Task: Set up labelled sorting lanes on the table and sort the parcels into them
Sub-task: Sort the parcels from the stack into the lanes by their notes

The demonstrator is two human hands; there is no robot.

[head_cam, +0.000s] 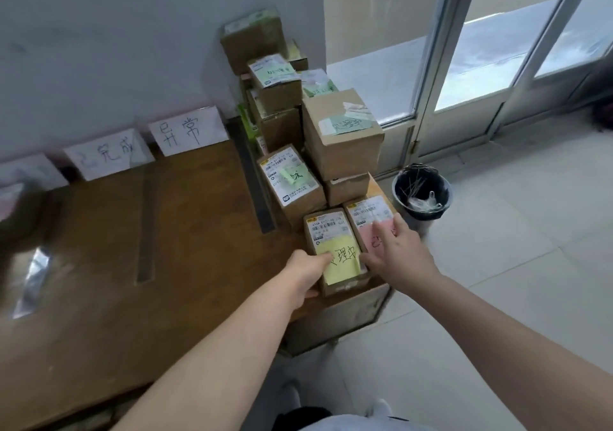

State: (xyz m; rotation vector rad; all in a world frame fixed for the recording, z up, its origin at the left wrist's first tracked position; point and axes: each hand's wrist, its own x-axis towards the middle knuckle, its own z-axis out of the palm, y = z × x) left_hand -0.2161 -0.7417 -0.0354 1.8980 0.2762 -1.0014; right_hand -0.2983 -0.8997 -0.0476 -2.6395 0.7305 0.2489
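Your left hand hides its fingers behind the near left side of the yellow-note parcel. Only the thumb shows, and it covers the first character on the note. Your right hand covers much of the writing on the pink-note parcel. The print on the shipping labels is too small to read. The leftmost paper sign is blurred and cut by the left edge, so its writing is unreadable. Below it, a dark shape and a shiny wrapper are smeared beyond telling. The rear boxes of the parcel stack sit mostly hidden behind the front ones.
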